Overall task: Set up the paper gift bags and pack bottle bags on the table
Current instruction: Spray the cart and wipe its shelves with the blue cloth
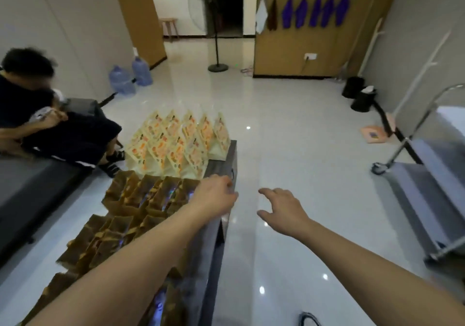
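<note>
Several brown paper gift bags (141, 199) stand in rows on a long grey table (222, 172). Farther along the same table stand several cream bags with orange prints (176, 141). My left hand (216, 196) reaches over the table's right edge beside the brown bags, fingers curled loosely, and I cannot tell whether it holds anything. My right hand (281, 211) hovers over the floor to the right of the table, fingers spread and empty.
A seated person (37, 114) is at the left by a dark bench (25, 199). Two water jugs (130, 76) and a fan stand (217, 48) are farther off. A metal trolley (427, 187) is at the right, with black bins (359, 94) behind it.
</note>
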`<action>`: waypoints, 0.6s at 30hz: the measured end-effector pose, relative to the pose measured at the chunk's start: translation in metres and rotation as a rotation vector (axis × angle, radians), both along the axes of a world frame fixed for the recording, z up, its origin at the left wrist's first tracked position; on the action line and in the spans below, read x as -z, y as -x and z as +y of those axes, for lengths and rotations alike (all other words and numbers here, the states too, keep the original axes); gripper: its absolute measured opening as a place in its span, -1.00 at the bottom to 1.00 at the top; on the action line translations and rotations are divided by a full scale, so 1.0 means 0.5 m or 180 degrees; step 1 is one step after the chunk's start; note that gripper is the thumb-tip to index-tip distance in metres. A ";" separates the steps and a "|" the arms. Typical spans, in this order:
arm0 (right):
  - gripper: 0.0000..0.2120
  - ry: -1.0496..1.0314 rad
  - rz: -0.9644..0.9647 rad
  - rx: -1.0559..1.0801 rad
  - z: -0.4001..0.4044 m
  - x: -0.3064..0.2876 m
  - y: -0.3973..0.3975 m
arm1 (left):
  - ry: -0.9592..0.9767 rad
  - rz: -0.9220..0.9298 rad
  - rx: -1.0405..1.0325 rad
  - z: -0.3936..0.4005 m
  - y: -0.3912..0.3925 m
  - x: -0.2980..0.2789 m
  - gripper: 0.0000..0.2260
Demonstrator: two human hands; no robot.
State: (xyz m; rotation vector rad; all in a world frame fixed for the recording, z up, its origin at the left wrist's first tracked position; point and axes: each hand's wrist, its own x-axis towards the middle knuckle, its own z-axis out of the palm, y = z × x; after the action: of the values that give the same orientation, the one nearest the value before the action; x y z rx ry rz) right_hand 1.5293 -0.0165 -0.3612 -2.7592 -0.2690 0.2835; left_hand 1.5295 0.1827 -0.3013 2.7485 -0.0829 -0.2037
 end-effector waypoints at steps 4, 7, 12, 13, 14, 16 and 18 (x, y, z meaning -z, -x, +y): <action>-0.41 -0.0212 0.0018 0.0592 -0.147 0.011 0.046 | -0.0018 0.0037 0.0510 -0.165 -0.023 0.005 -0.63; -0.42 -0.0356 0.0078 0.1057 -0.280 0.035 0.094 | -0.0106 0.0111 0.0981 -0.317 -0.028 0.023 -0.64; -0.44 -0.0512 0.0286 0.1843 -0.521 0.099 0.201 | -0.0143 0.0360 0.1641 -0.600 0.000 0.077 -0.66; -0.44 -0.0526 0.0335 0.2000 -0.570 0.111 0.225 | -0.0149 0.0438 0.1783 -0.659 0.012 0.090 -0.66; -0.44 -0.0548 0.0396 0.2163 -0.618 0.123 0.248 | -0.0163 0.0511 0.1938 -0.718 0.025 0.103 -0.65; -0.44 -0.0601 0.0506 0.2481 -0.711 0.147 0.297 | -0.0208 0.0626 0.2261 -0.834 0.054 0.127 -0.65; -0.44 -0.0651 0.0614 0.2744 -0.796 0.171 0.343 | -0.0248 0.0706 0.2515 -0.942 0.080 0.150 -0.64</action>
State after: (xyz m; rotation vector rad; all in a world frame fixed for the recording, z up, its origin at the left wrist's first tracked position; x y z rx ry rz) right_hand 1.3578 -0.4143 -0.4468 -2.3532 0.8655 0.2595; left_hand 1.4894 -0.2883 -0.3762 2.5951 -1.1129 -0.7226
